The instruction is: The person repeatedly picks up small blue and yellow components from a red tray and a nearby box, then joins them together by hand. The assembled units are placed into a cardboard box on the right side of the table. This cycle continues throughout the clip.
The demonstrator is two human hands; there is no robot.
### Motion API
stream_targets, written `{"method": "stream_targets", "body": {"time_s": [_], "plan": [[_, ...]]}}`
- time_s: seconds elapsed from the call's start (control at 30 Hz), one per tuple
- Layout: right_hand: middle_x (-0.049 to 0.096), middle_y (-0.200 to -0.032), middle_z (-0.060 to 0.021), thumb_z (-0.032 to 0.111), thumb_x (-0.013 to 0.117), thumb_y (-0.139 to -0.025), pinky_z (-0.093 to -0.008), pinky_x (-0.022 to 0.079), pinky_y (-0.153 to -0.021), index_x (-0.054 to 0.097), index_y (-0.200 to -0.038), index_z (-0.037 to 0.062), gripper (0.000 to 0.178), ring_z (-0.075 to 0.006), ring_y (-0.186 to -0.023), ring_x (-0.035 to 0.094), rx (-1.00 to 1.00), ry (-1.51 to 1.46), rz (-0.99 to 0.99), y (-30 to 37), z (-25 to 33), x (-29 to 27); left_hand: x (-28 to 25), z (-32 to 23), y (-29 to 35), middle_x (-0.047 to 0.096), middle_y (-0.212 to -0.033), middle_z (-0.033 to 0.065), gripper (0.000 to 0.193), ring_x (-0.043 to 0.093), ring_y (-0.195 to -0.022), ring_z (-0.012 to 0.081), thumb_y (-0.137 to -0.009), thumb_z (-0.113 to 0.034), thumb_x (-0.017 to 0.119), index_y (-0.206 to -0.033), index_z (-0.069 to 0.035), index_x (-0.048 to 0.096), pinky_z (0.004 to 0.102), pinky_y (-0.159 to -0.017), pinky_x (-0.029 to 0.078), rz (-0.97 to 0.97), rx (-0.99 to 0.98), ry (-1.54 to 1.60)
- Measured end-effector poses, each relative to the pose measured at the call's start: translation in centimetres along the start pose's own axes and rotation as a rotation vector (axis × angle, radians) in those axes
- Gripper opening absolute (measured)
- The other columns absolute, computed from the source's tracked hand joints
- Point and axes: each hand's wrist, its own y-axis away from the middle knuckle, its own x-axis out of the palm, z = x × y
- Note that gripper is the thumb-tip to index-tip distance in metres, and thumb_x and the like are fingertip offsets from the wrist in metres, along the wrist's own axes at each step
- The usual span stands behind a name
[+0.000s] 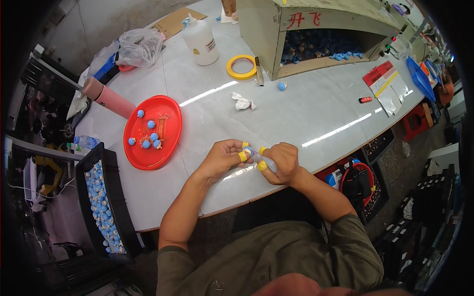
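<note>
My left hand (224, 159) pinches a small blue-and-cream figure piece (248, 151) between thumb and fingers, close above the near part of the table. My right hand (281, 163) is closed round a translucent whitish object (267, 161), which looks like a small soft bottle. Its front end meets the blue piece or lies right beside it; the fingers hide the exact contact. Yellow tape wraps several fingertips on both hands. To the left, a red round tray (170, 133) bears several similar blue pieces (151, 124).
A black bin (126, 217) full of blue pieces stands at the left edge. Beyond the tray lies a pink flask (111, 98). Farther back are a white bottle (200, 42), yellow tape roll (240, 67), crumpled tissue (242, 102), single blue ball (282, 86) and grey-green cabinet (259, 34).
</note>
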Motion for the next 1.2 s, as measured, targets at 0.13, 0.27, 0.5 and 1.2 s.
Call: {"method": "stream_targets", "body": {"time_s": [0.13,0.27,0.5,1.2], "plan": [[0.063,-0.071,-0.0082,0.009,0.074,-0.069,-0.0343,0.042,-0.049,0.064,-0.086,0.0013,0.022,-0.0255,-0.053,0.058,0.007,-0.002,0.01,0.2,0.0,-0.1,-0.1,0.0,0.0,0.071,-0.099,0.0104,0.032,0.071,-0.092,0.0151,-0.092,-0.012,0.071,-0.118,0.004,0.062,0.02,-0.071,0.055,0.0,0.003,-0.006],[0.063,-0.071,-0.0085,0.009,0.074,-0.07,-0.0345,0.043,-0.049,0.064,-0.087,0.0013,0.021,-0.0258,-0.053,0.058,0.003,-0.025,-0.011,-0.1,-0.1,0.2,-0.1,0.0,0.0,0.071,-0.099,0.0102,0.032,0.071,-0.092,0.0146,-0.092,-0.011,0.071,-0.118,0.004,0.063,0.0202,-0.072,0.055,0.023,0.004,0.002],[0.061,-0.07,-0.0111,0.008,0.073,-0.072,-0.035,0.044,-0.05,0.063,-0.088,0.0002,0.02,-0.0268,-0.054,0.059,0.057,-0.097,-0.07,0.7,-0.7,-0.2,-0.2,0.1,-0.1,0.071,-0.101,0.0098,0.032,0.071,-0.093,0.0144,-0.092,-0.01,0.071,-0.119,0.004,0.062,0.0194,-0.071,0.055,0.013,-0.005,-0.001],[0.061,-0.085,-0.0035,0.015,0.071,-0.088,-0.0299,0.047,-0.069,0.062,-0.102,-0.0004,0.022,-0.0137,-0.073,0.055,0.873,0.413,-0.417,6.1,-15.3,-18.4,-0.6,0.0,-0.1,0.068,-0.111,0.0093,0.03,0.07,-0.102,0.0211,-0.089,-0.007,0.072,-0.116,-0.004,0.059,0.0258,-0.081,0.058,-0.01,0.008,0.119]]}}
